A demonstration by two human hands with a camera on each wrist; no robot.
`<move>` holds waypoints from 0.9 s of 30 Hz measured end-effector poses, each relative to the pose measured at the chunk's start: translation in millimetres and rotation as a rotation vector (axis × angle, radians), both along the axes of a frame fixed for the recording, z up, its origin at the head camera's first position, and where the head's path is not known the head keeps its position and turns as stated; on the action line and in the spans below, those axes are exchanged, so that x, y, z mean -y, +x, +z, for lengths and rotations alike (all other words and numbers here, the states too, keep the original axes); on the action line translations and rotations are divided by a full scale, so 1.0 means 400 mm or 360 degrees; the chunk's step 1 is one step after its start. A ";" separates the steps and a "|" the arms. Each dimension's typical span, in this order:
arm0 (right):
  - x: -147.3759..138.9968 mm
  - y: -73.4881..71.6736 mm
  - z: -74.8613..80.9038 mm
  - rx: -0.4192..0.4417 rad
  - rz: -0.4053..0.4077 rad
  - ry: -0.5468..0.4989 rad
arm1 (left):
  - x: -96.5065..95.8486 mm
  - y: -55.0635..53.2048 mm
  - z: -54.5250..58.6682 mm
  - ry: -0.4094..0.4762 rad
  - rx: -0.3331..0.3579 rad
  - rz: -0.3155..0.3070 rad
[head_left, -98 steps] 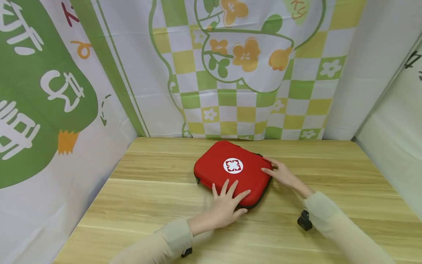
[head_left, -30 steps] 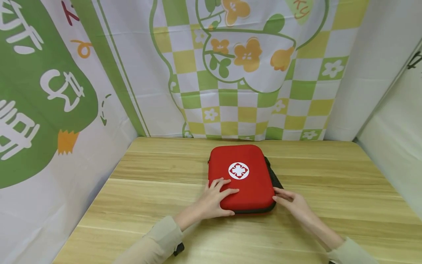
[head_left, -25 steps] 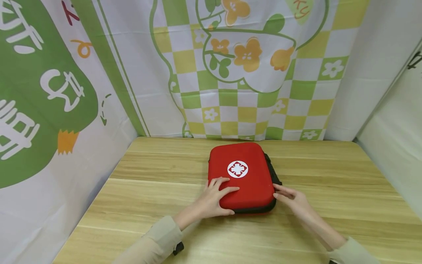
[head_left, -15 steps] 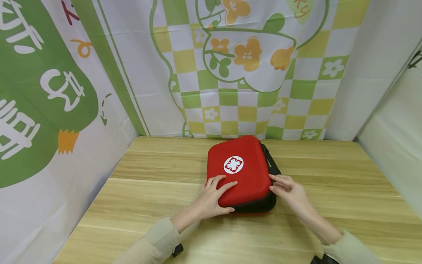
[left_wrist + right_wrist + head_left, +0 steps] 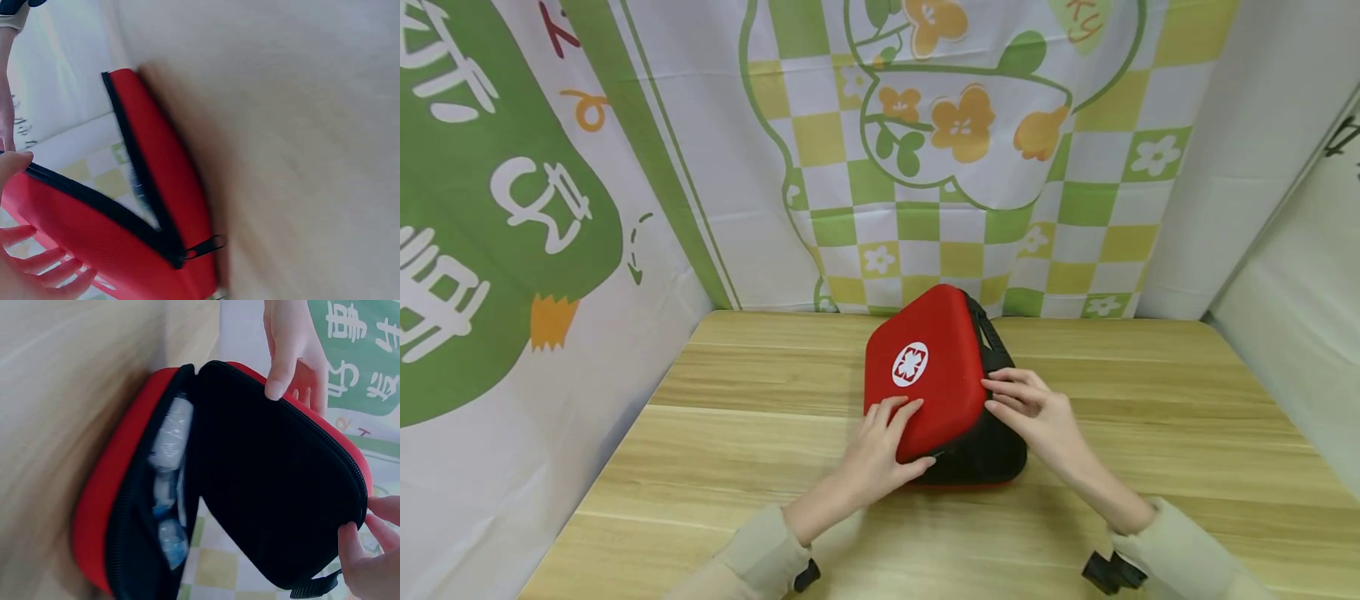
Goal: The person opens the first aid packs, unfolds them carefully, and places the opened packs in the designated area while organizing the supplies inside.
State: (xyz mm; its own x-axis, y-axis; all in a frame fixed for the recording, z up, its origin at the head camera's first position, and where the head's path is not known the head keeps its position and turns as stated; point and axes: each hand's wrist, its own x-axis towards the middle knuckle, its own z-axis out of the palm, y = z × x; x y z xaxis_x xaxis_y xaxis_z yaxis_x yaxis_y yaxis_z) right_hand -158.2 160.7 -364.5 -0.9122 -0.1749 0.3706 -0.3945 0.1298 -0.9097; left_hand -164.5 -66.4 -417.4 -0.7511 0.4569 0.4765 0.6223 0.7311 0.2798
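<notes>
A red zippered first-aid kit (image 5: 951, 342) with a white round emblem sits partly open on the table, its lid raised on the right and leaning left. My left hand (image 5: 872, 450) holds the lid's near-left part, fingers on the red outside and thumb at the zipper rim. The lid's right edge is pinched by my right hand (image 5: 1041, 417), close to the black carry handle (image 5: 990, 333). In the right wrist view the dark inside shows, with clear plastic-wrapped packets (image 5: 172, 434) in the base; their contents are unclear. A zipper pull (image 5: 205, 248) hangs at the hinge end.
The kit rests on a wooden table (image 5: 737, 417). Behind it hangs a patterned cloth (image 5: 917, 225), close to the table's back edge. Cloth walls stand at left and right. A dark device (image 5: 1112, 573) is worn at the right wrist.
The kit was first turned on the table. Over the last second its lid has lifted on the right and tilted left, my right hand moving up and left with it. The left hand stays on the lid.
</notes>
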 end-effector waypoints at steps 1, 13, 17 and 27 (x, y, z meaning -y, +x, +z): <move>0.005 -0.002 0.003 -0.0018 0.0026 -0.0009 | -0.001 0.001 0.006 0.0020 -0.0035 -0.0002; 0.056 -0.026 0.027 -0.0258 0.0318 -0.0078 | -0.016 0.007 0.084 0.0160 -0.0344 -0.0037; 0.064 -0.030 0.033 -0.0277 0.0408 -0.0071 | -0.021 0.009 0.102 0.0180 -0.0459 0.0015; 0.040 -0.042 0.024 -0.0220 0.0522 0.0050 | 0.003 0.008 0.115 0.0208 -0.0589 0.0027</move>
